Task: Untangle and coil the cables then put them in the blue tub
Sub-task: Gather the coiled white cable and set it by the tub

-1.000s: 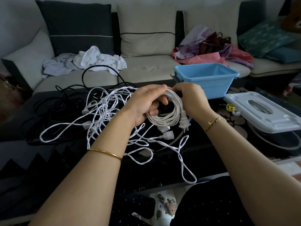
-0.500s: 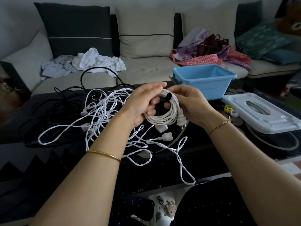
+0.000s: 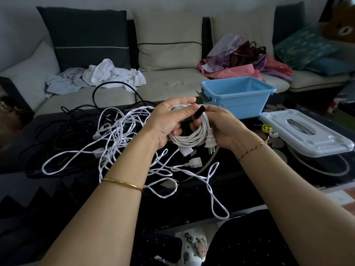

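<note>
I hold the coiled white cable (image 3: 192,139) between both hands above the dark table (image 3: 182,206). My left hand (image 3: 169,121) curls round the loop from the left. My right hand (image 3: 221,129) grips it from the right, thumb beside a black strap (image 3: 198,113) at the coil's far side (the plug (image 3: 210,144) hangs at its near right). The blue tub (image 3: 238,100) stands just beyond, with a white lid (image 3: 307,135) to its right. Tangled white cables (image 3: 119,139) lie to the left, and black cables (image 3: 63,127) lie farther left.
</note>
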The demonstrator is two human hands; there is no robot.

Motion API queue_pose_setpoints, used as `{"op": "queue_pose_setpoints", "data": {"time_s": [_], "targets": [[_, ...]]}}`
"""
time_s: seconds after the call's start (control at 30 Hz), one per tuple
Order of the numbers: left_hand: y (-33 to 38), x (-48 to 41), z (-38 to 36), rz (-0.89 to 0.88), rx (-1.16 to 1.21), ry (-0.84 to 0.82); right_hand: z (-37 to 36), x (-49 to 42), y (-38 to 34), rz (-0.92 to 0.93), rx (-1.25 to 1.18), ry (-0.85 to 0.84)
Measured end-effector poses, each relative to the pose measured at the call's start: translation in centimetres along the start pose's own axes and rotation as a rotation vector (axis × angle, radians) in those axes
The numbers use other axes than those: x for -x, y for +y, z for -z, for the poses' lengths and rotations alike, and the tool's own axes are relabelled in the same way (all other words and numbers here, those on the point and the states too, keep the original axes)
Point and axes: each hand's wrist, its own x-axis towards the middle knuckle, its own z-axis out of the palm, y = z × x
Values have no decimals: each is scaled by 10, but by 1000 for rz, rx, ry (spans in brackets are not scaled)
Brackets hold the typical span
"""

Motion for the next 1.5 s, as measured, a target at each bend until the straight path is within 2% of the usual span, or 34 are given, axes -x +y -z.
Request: {"op": "queue_pose_setpoints", "data": {"time_s": [0.2,0.33,0.4,0.57,0.73,0.9,1.03,1.3,1.5], "targets": [[-4,-1,-3,-42,-81,82,-5,-2,-3,-3,-4,38],[-9,-1,-8,-84,-156,102,-14,-3,0,118,223,219],[-8,-1,-9,-77,-145,85,-16,-5,0,152,255,262],[-2,-2,-1,80,-32,-73,-13,-6,1,97,180,211],[-7,-4,3,56,-152,58,-10,-8,2,114,256,206],[-1,-2,-3,45,-214,80,-11,-8,4,156,383,259],[-1,-2,-9,-35,-340,101,-13,-8,4,150,334,269],[0,-3,-6,113,-52,-2,-10,-8,2,144,280,259],[2,-1,-8,91,-41,-6,-13,-9,3,153,225,248]]}}
